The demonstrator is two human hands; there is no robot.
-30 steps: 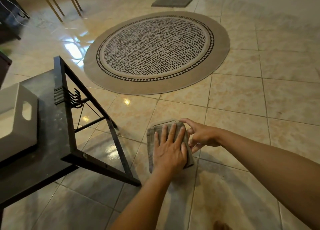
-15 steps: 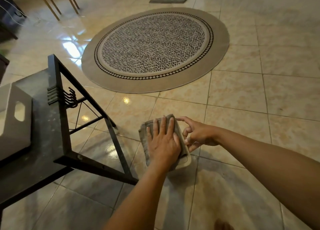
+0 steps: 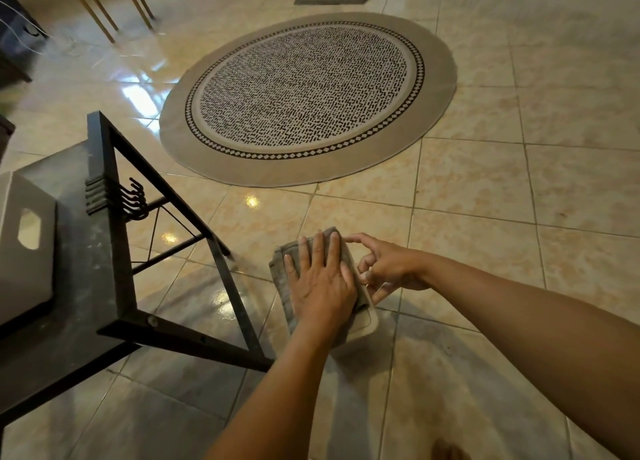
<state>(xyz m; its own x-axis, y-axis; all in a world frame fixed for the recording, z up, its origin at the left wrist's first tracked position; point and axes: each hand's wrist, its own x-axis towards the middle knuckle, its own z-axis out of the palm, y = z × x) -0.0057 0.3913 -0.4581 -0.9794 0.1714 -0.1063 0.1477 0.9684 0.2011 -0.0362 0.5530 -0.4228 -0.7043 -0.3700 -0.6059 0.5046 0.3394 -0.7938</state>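
The left hand (image 3: pixel 323 286) lies flat on a grey cloth (image 3: pixel 279 279), fingers straight and close, pressing it onto a beige board (image 3: pixel 368 321). The right hand (image 3: pixel 384 269) grips the board's right edge with curled fingers, its index finger touching the cloth's far corner. Cloth and board are over the floor (image 3: pixel 485 199), just right of a black table (image 3: pixel 76 286).

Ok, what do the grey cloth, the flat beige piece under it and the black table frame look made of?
The grey cloth: soft matte fabric; folds and shows a stitched hem. The flat beige piece: probably plastic, smooth with a slight sheen and a rounded corner; mostly covered. The black table frame: looks like painted metal, square bars with a bolt at the joint.
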